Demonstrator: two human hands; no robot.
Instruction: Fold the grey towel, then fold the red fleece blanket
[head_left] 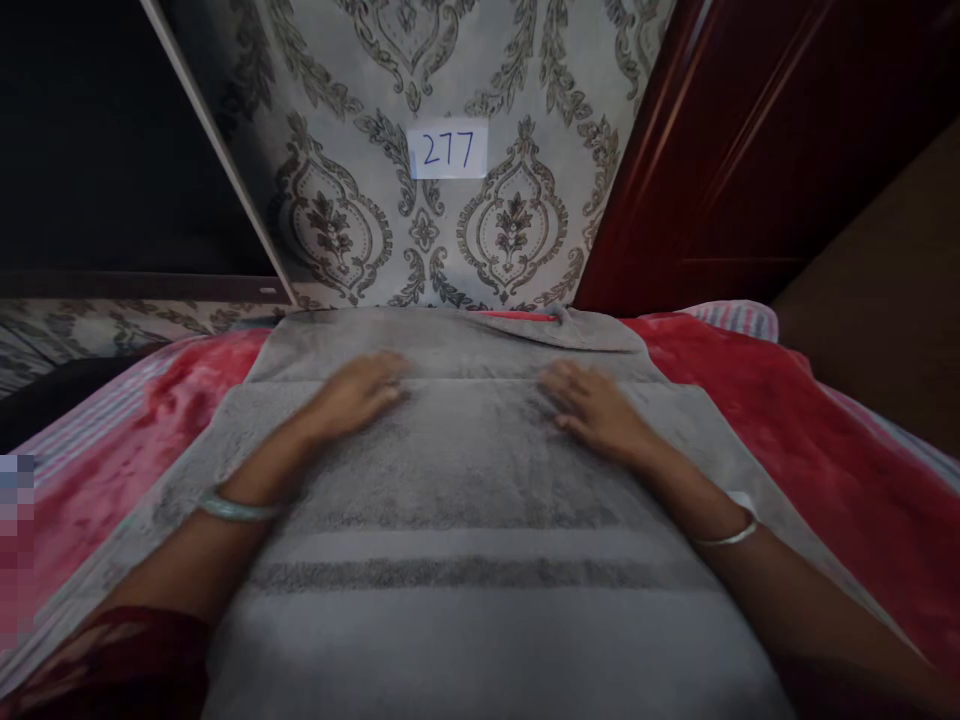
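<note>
A grey towel (465, 470) with darker stripes lies folded on a red blanket (765, 400). My left hand (360, 392) rests palm down on the towel near the fold's far edge, fingers stretched flat. My right hand (592, 405) lies flat on the towel to the right, fingers spread and apart. Neither hand holds anything. A bangle circles each wrist. A lower layer of the towel (450, 335) shows beyond the fold.
A patterned wall (420, 230) stands just behind the bed, with a white label (448, 149) reading 277. A dark red wooden door (750, 150) is at the right. A dark opening (97, 140) is at the left. Striped bedding (739, 318) edges the blanket.
</note>
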